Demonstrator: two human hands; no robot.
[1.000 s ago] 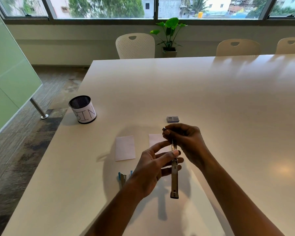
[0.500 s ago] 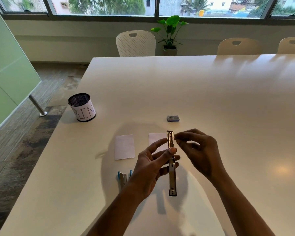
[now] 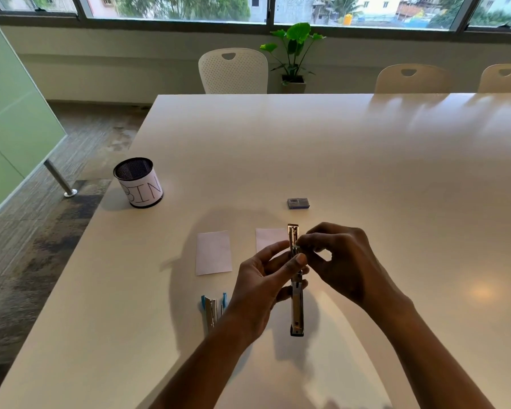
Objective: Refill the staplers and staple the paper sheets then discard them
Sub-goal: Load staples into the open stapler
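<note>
A long, narrow metal stapler (image 3: pixel 296 305), shiny and swung open flat, is held above the desk (image 3: pixel 366 172) by the left hand (image 3: pixel 257 287), whose thumb and fingers are curled round its middle. Its upper rail is pinched by the right hand (image 3: pixel 342 261); whether anything small is held there cannot be told. Just left, a blue-tipped stapler (image 3: pixel 211 309) is laid open on the smooth, glossy white desk. Beyond, a rectangular paper sheet (image 3: pixel 213 252) is laid flat and a second sheet (image 3: pixel 270 239) is partly hidden by the hands. Farther off stand a small staple box (image 3: pixel 298 203) and a black mesh bin (image 3: pixel 138 182). White perforated chairs (image 3: pixel 233 70), a potted plant (image 3: pixel 294 51) and windows (image 3: pixel 174 7) are seen behind.
</note>
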